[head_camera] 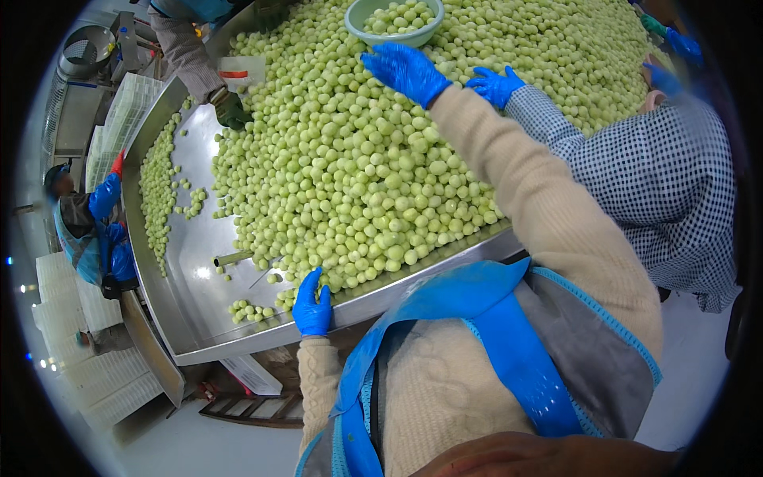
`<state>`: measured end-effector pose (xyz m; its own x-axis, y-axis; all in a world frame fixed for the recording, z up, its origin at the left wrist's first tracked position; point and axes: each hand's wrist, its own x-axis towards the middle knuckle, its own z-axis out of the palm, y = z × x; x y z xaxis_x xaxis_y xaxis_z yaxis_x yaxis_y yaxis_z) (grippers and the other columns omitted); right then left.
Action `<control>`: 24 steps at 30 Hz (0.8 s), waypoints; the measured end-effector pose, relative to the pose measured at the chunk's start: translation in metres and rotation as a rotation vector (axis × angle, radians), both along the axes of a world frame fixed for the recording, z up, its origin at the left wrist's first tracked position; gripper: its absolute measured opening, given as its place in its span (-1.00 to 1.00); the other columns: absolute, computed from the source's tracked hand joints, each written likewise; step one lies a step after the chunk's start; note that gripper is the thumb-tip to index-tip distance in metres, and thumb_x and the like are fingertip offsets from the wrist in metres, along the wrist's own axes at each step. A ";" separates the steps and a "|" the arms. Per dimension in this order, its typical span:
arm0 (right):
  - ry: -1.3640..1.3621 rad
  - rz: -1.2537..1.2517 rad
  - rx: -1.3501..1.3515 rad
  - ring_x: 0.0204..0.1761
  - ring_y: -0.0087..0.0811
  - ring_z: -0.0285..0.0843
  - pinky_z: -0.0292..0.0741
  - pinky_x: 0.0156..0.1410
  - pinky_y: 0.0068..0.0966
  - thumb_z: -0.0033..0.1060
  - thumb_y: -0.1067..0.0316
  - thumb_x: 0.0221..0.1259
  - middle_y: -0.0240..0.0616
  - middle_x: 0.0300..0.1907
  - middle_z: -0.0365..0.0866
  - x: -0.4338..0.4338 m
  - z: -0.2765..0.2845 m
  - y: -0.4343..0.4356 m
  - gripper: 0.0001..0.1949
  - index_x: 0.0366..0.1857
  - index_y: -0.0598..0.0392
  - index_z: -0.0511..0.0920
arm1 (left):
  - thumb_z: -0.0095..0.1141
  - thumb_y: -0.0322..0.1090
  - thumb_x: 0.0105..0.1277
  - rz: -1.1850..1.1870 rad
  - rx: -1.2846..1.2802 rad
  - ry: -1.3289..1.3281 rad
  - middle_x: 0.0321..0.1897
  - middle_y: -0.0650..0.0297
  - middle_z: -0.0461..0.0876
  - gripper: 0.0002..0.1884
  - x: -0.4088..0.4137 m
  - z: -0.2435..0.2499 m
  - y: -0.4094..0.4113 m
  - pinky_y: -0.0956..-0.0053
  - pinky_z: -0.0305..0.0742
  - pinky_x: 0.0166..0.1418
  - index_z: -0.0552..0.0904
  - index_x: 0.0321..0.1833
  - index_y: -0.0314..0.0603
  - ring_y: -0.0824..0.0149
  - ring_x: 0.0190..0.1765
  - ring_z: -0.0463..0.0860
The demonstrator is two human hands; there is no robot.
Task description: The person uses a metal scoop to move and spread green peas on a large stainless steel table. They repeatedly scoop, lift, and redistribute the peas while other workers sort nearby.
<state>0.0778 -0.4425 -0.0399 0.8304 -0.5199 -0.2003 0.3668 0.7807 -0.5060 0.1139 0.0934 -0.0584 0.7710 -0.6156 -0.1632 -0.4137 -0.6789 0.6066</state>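
Note:
A heap of round, pale green fruits [357,173] covers much of a steel table [185,244]. My left hand [313,307], in a blue glove, rests at the near rim with thumb and fingers apart and nothing seen in it. Over the heap my right hand [408,71], also blue-gloved, stretches out just below a pale green plastic bowl [393,37] holding some of the fruits. Its fingers are extended, and its palm side is hidden. Whether it touches the bowl or fruits, I cannot tell. A short metal tube [232,258] lies at the heap's left edge.
Right beside me, a co-worker's blue-gloved hand [495,86] lies on the heap. Another co-worker's dark-gloved hand [232,112] reaches in from the upper left. A person in a blue apron [80,238] stands at the table's left end, near stacked white crates [59,322].

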 end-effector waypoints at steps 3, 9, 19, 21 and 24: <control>0.342 0.047 -0.242 0.10 -0.24 0.71 0.71 0.03 -0.34 0.16 0.16 0.45 -0.11 0.13 0.67 -0.017 -0.033 0.045 -0.65 0.20 0.07 0.57 | 0.28 -0.41 0.31 0.007 -0.041 0.026 0.20 0.15 0.66 -0.57 -0.001 0.000 -0.004 0.36 0.54 0.29 0.65 0.26 -0.06 0.22 0.23 0.64; 0.522 -0.100 -2.385 0.13 -0.14 0.58 0.56 0.16 -0.21 0.17 0.15 0.26 -0.18 0.05 0.65 -0.059 -0.113 0.119 -0.65 0.09 -0.06 0.64 | 0.26 -0.43 0.33 0.023 -0.055 0.079 0.20 0.18 0.66 -0.59 0.007 -0.012 0.004 0.35 0.55 0.25 0.65 0.25 -0.12 0.24 0.25 0.63; 0.823 -0.017 -2.358 0.06 -0.06 0.56 0.53 0.17 -0.20 0.25 0.24 0.14 -0.16 0.01 0.65 -0.138 -0.111 0.012 -0.84 -0.25 -0.03 0.71 | 0.23 -0.43 0.35 0.012 -0.071 0.049 0.17 0.16 0.68 -0.62 0.003 -0.008 0.007 0.35 0.48 0.34 0.65 0.24 -0.14 0.22 0.22 0.64; 1.156 0.077 -2.214 0.11 -0.07 0.58 0.54 0.17 -0.21 0.24 0.23 0.20 -0.13 0.03 0.65 -0.174 -0.108 -0.030 -0.84 -0.26 0.00 0.73 | 0.24 -0.43 0.35 0.007 -0.027 0.034 0.15 0.16 0.69 -0.61 0.000 0.004 -0.001 0.35 0.50 0.31 0.66 0.24 -0.12 0.22 0.21 0.65; 1.769 0.423 -1.715 0.16 -0.13 0.60 0.53 0.23 -0.21 0.20 0.17 0.30 -0.13 0.11 0.65 -0.225 -0.081 -0.108 -0.75 -0.05 -0.05 0.71 | 0.25 -0.43 0.34 -0.006 -0.060 0.015 0.15 0.17 0.69 -0.61 0.000 0.000 -0.004 0.35 0.53 0.27 0.66 0.24 -0.09 0.23 0.18 0.66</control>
<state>-0.1470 -0.5502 -0.1206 0.5029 -0.8198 -0.2739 -0.8531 -0.5218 -0.0046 0.1135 0.0894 -0.0579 0.7653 -0.6288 -0.1378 -0.4077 -0.6391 0.6522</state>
